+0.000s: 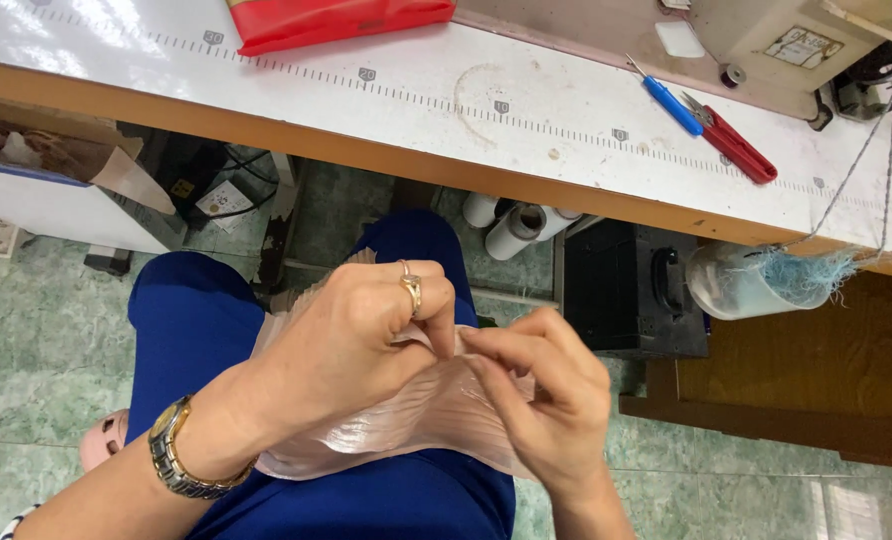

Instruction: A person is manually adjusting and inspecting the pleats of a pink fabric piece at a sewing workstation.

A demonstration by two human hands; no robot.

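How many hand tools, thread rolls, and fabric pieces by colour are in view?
Blue-handled hand tool on the white tabletop: 1
Red-handled snips on the tabletop: 1
White thread rolls under the table: 3
Pale pink pleated fabric, pinched by the left hand and right hand: 1
Red fabric or plastic piece at the table's top edge: 1
Total: 7

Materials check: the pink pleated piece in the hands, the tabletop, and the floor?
Pleated piece: thin pale pink fabric, probably synthetic; fine ribs, soft sheen, drapes over the lap. Both the left hand and the right hand pinch it.
Tabletop: white laminate-like surface, smooth, stained, over a wood-coloured edge.
Floor: glossy green marbled tiles, stone or ceramic; grout lines show.
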